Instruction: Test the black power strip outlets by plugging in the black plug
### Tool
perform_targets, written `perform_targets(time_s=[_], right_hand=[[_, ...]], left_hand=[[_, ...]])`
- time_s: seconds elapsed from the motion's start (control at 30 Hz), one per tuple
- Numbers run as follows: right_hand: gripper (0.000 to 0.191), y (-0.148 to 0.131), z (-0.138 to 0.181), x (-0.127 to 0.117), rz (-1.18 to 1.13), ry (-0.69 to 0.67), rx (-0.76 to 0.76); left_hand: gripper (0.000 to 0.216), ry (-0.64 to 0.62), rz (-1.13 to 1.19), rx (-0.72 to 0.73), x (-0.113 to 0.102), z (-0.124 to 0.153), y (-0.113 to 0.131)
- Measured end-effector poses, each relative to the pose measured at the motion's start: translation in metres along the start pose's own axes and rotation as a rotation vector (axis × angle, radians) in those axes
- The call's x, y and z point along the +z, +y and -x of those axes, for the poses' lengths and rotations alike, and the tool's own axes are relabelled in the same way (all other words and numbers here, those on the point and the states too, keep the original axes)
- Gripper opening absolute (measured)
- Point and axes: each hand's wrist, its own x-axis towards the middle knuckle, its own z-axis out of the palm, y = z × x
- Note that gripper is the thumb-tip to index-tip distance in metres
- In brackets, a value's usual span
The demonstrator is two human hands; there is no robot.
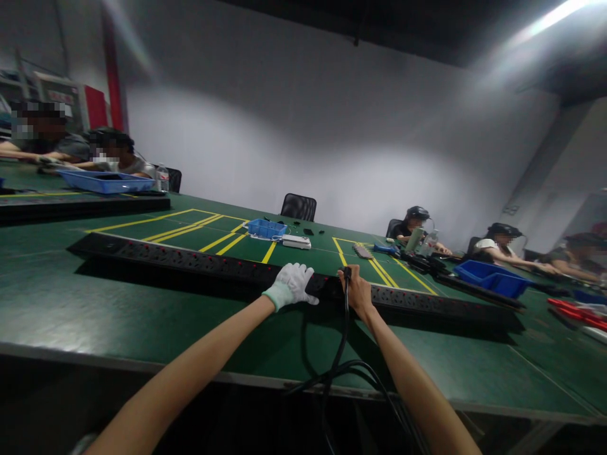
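Note:
A long black power strip (190,260) with rows of sockets and small red marks lies across the green table. My left hand (293,284), in a white glove with a pale green cuff, grips the strip near its middle, fingers over the top and thumb on the near side. Just to the right, my bare right hand (358,294) is closed on a black plug (348,273) at the strip's upper face. Whether the plug is fully seated cannot be seen. Its black power cord (342,341) hangs down over the table's front edge in loose loops.
Beyond the strip stand a blue basket (266,229) and a white box-shaped item (296,241) among yellow tape lines. Blue trays (493,278) and black parts lie to the right. Another blue tray (107,182) is at left. Several people sit around the table.

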Motion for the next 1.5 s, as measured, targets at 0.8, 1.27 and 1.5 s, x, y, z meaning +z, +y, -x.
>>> perform_targets(time_s=[0.8, 1.27, 1.5], right_hand=[[0.025, -0.042, 0.005, -0.007, -0.375, 0.029, -0.459], [0.048, -0.045, 0.019, -0.001, -0.235, -0.012, -0.551], [0.067, -0.050, 0.016, -0.008, -0.130, -0.083, -0.463]], left_hand=[[0.081, 0.050, -0.038, 0.022, -0.003, 0.006, 0.007], [0.072, -0.008, -0.038, 0.014, -0.004, 0.007, 0.006], [0.071, -0.014, -0.046, 0.008, -0.001, 0.006, 0.006]])
